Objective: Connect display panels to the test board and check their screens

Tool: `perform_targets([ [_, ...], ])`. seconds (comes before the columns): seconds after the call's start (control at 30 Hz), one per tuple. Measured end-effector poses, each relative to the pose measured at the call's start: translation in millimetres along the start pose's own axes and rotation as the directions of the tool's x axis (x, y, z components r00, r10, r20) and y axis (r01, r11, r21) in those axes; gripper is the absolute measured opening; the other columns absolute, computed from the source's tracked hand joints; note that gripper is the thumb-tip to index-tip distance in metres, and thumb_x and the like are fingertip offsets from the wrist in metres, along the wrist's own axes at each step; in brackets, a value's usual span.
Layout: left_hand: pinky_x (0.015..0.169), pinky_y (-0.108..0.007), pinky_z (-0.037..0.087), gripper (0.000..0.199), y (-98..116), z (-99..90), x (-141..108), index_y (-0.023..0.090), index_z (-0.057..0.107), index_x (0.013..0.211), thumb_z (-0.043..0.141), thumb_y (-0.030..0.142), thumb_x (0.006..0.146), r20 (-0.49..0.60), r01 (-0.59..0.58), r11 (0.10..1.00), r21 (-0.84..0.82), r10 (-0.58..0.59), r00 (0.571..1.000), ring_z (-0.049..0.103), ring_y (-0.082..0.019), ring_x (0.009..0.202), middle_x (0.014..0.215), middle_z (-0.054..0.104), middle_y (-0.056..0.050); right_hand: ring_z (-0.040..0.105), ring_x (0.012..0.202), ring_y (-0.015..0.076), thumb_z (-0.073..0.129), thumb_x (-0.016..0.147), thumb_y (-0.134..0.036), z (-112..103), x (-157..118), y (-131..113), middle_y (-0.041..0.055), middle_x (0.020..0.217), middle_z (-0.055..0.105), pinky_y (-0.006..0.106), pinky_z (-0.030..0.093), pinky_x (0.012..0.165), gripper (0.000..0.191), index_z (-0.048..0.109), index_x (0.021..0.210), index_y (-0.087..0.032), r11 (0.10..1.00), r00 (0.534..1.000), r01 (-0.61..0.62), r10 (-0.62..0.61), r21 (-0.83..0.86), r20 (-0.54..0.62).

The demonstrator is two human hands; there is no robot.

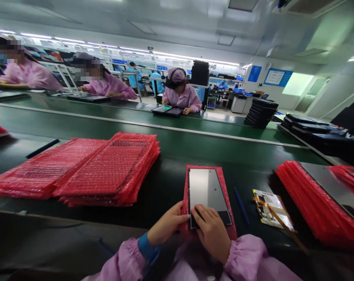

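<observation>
A flat grey display panel (204, 187) with a dark lower border lies on a red bubble-wrap bag (226, 187) right in front of me. My left hand (168, 223) pinches the bag's left edge, with the thumb by the panel's lower left corner. On the panel's lower part rests my right hand (212, 233), its fingers lying flat across the surface. The palm side of both hands is hidden. To the right of the bag lie a blue pen (242, 206) and a small circuit part with an orange ribbon cable (273, 210).
Stacks of red bubble-wrap bags (112, 168) fill the left side. Another red stack (306, 203) at right carries a grey panel (326, 183). A green conveyor (177, 142) runs beyond, with black stacked units (260, 113) and co-workers in pink (181, 95) behind it.
</observation>
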State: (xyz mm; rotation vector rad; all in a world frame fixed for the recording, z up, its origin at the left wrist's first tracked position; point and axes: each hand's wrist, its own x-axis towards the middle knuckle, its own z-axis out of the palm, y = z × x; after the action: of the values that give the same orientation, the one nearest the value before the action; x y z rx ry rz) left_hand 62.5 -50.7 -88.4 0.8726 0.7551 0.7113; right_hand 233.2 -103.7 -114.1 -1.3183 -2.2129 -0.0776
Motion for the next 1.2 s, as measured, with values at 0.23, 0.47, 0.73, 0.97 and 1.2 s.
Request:
perform_targets([
  [0.23, 0.088, -0.030, 0.050, 0.048, -4, -1.6, 5, 0.017, 0.061, 0.106, 0.082, 0.021, 0.062, 0.030, -0.117, 0.990, 0.076, 0.115, 0.993, 0.066, -0.020, 0.095, 0.101, 0.071, -0.006, 0.053, 0.124, 0.0222, 0.054, 0.084, -0.014, -2, 0, -1, 0.0078, 0.134, 0.060, 0.038, 0.044, 0.104, 0.049, 0.055, 0.133, -0.020, 0.996, 0.998, -0.062, 0.060, 0.066, 0.027],
  [0.47, 0.107, -0.046, 0.040, 0.052, -12, -10.9, 5, 0.015, 0.057, 0.117, 0.073, 0.022, 0.069, 0.028, -0.191, 0.935, 0.299, 0.192, 0.981, 0.058, -0.030, 0.119, 0.120, 0.066, -0.013, 0.055, 0.120, 0.0220, 0.059, 0.086, -0.020, 7, 0, 1, 0.0087, 0.132, 0.062, 0.037, 0.048, 0.099, 0.046, 0.055, 0.132, -0.021, 1.000, 0.999, -0.004, 0.004, -0.011, -0.033],
  [0.73, 0.114, -0.060, 0.026, 0.057, 4, -13.2, -24, 0.021, 0.038, 0.145, 0.048, 0.040, 0.093, 0.180, -0.169, -0.065, 0.984, 0.448, 0.876, 0.027, -0.031, 0.143, 0.152, 0.038, -0.012, 0.063, 0.112, 0.0213, 0.034, 0.099, -0.017, -13, 16, 2, 0.0097, 0.118, 0.070, 0.035, 0.054, 0.093, 0.037, 0.061, 0.124, -0.015, 0.943, 0.933, 0.211, -0.274, -0.258, -0.235],
  [0.97, 0.116, -0.060, 0.021, 0.080, 11, -5.1, -27, 0.012, 0.039, 0.145, 0.062, 0.054, 0.080, 0.114, -0.081, -0.162, 0.983, 0.203, 0.972, 0.027, -0.035, 0.142, 0.151, 0.035, -0.016, 0.061, 0.116, 0.0173, 0.031, 0.098, -0.010, -57, 23, 1, 0.0069, 0.122, 0.069, 0.030, 0.052, 0.097, 0.040, 0.061, 0.124, -0.014, 0.926, 0.926, 0.222, -0.298, -0.305, -0.230],
  [1.2, 0.115, -0.060, 0.025, 0.086, 15, -3.8, -26, 0.017, 0.043, 0.143, 0.073, 0.051, 0.070, 0.104, -0.072, -0.193, 0.979, 0.159, 0.982, 0.032, -0.034, 0.141, 0.150, 0.038, -0.014, 0.068, 0.104, 0.0212, 0.039, 0.100, -0.033, 4, 13, -9, 0.0091, 0.114, 0.072, 0.031, 0.058, 0.086, 0.036, 0.064, 0.117, -0.013, 0.959, 0.959, 0.181, -0.221, -0.217, -0.175],
])
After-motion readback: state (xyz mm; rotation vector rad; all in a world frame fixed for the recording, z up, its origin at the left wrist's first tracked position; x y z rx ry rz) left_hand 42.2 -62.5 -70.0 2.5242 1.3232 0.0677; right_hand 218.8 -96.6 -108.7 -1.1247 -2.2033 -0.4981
